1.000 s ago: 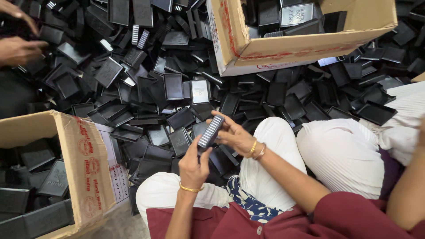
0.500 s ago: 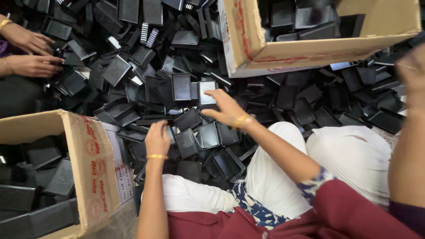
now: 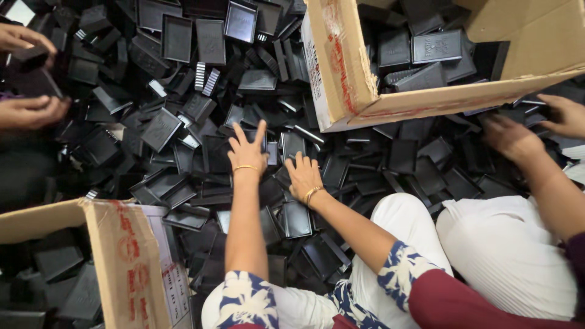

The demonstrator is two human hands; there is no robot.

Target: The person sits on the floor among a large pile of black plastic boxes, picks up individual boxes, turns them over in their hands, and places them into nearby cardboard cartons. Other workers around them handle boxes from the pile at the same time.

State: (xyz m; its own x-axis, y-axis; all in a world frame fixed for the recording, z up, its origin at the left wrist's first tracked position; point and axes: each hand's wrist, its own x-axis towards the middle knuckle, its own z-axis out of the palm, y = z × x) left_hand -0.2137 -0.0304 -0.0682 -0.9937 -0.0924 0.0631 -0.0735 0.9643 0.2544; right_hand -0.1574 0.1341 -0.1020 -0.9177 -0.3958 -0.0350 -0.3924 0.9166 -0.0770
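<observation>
A heap of black plastic trays (image 3: 201, 116) covers the floor in front of me. My left hand (image 3: 247, 152) lies out on the heap with its fingers spread, touching a flat black tray (image 3: 214, 152), and holds nothing. Beside it, my right hand (image 3: 303, 175) rests palm down on the pile with its fingers apart over small black parts (image 3: 286, 145). Both wrists wear thin gold bangles. My white-trousered knees (image 3: 402, 225) sit just behind the hands.
A cardboard box (image 3: 341, 79) holding black trays stands at the upper right, and another cardboard box (image 3: 116, 256) at the lower left. One person's hands (image 3: 27, 109) work at the far left. A second person's hands (image 3: 512, 137) reach in from the right.
A second ago both hands held a small black ribbed part near my lap. Now they have reached forward onto the heap, and the part is no longer in them.
</observation>
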